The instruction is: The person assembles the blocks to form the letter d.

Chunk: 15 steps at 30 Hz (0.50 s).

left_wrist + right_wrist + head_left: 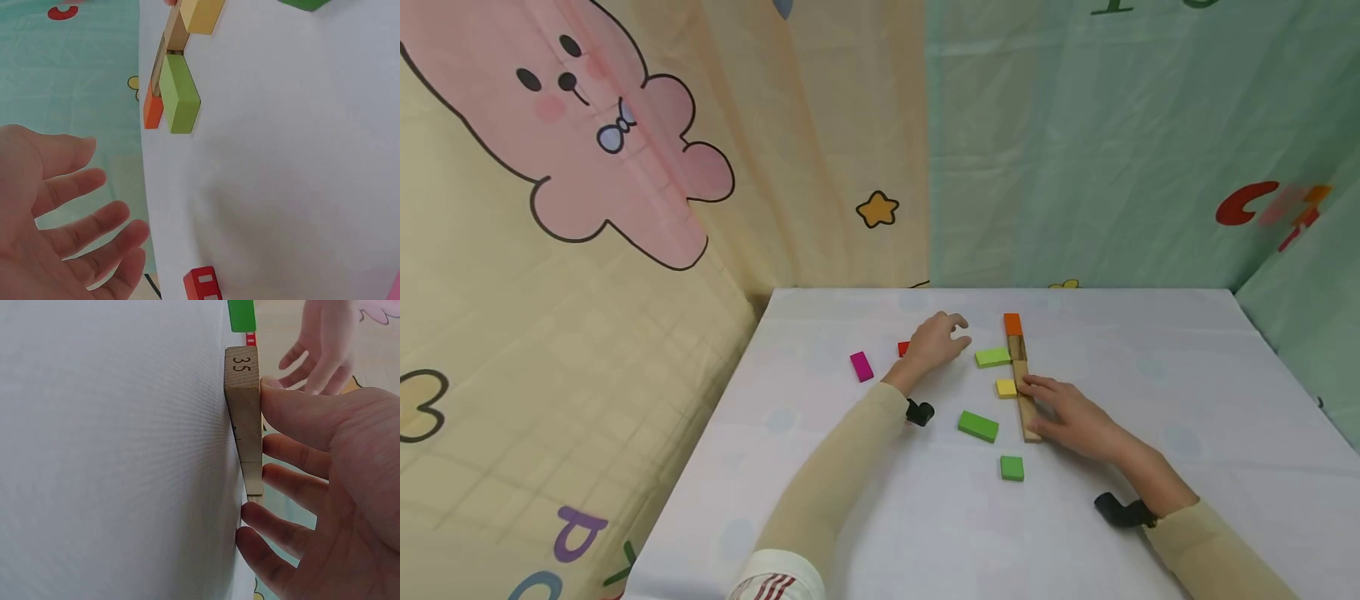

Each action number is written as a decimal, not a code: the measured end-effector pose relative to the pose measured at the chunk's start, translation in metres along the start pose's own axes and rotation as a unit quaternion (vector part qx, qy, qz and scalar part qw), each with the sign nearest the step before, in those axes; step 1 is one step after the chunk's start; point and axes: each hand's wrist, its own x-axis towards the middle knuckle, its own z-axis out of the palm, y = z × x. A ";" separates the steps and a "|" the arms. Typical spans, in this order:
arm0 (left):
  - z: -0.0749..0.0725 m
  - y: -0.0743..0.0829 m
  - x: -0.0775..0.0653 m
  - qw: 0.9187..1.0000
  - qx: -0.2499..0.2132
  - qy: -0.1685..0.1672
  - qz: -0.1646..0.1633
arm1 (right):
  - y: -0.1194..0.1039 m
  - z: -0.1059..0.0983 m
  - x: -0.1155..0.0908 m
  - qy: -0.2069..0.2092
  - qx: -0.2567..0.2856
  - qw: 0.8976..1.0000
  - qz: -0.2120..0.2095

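My right hand rests on a row of plain wooden blocks, thumb near its close end and fingertips further along. In the right wrist view the thumb touches the top of a wooden block marked "35", with the fingers loosely bent beside it. An orange block stands at the row's far end. To its left, a light green block and a yellow block sit against or close to the row. My left hand hovers over the table, fingers spread and holding nothing, beside a partly hidden red block.
A magenta block lies at the left. Nearer me are a longer green block and a small green block. The white tabletop ends at a patterned curtain behind.
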 end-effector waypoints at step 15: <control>-0.024 -0.016 -0.013 1.000 0.010 0.004 0.005 | -0.001 -0.001 -0.004 0.003 0.010 1.000 -0.009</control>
